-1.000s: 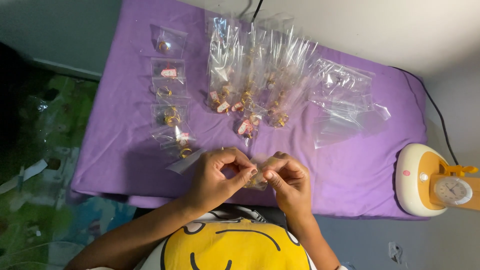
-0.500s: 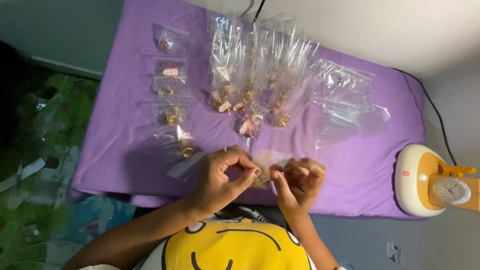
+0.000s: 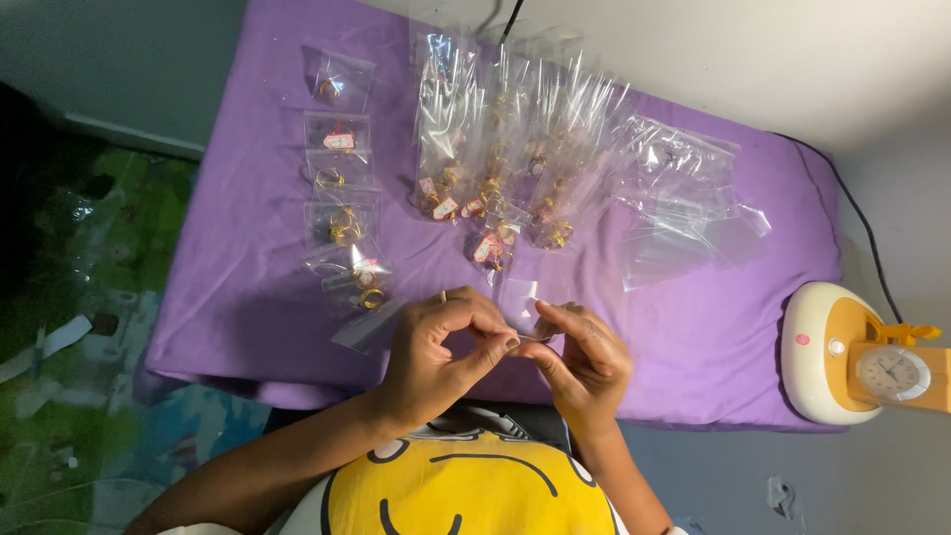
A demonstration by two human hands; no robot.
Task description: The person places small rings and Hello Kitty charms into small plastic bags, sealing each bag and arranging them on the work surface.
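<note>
At lower centre, left hand (image 3: 436, 352) and right hand (image 3: 584, 357) pinch a small clear plastic sleeve (image 3: 522, 309) between fingertips. Filled packets of gold rings (image 3: 347, 223) line the purple cloth (image 3: 248, 198); empty clear bags (image 3: 684, 208) remain right.

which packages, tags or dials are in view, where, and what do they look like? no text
Small clear bag: pinched between both hands, near cloth edge.
Column of small clear bags: left on the purple cloth, gold rings inside, some with pink tags.
Bunch of long clear bags: centre top, fanned out, rings and pink tags at the bottoms.
Empty clear bags: right, loose pile.
Round dial: far right, white face in an orange and cream lamp base.
</note>
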